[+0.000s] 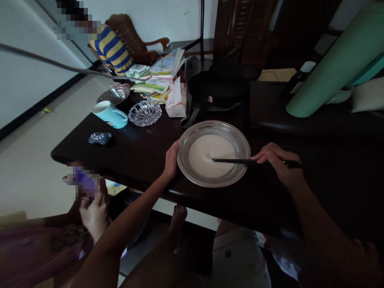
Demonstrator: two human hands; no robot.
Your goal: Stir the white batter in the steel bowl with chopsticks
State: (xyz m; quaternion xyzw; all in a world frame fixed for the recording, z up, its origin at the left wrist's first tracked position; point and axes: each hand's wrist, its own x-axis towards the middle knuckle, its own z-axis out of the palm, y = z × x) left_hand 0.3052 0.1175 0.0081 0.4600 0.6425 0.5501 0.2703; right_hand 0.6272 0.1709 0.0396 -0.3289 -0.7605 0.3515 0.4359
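At the table's point(144, 152) left end, far from the bowl, a game controller point(100, 138) is lying at about 9 to 10 o'clock from it; a blue mug point(111, 114) and a glass dish point(145, 113) are standing at about 10 o'clock. Next, the left hand point(171, 160) is touching the metal bowl point(183, 156) at its 9 o'clock rim; its fingers are pressing against the side, but cannot tell whether they are curling beneath. The bowl is sitting between the two hands, by the table's near edge, and is containing a pale, smooth mixture point(202, 158). Black chopsticks point(235, 161) are running nearly along the 9-to-3 line, crossing the bowl's rim at about 3 o'clock, their tips meeting the mixture near the middle. From the right fingers, those tips are lying at 9 o'clock. The right hand point(277, 159), the nearer one to the shafts, is grasping them just outside the rim, fingers closing around the pair; the back ends are protruding toward 3 o'clock.
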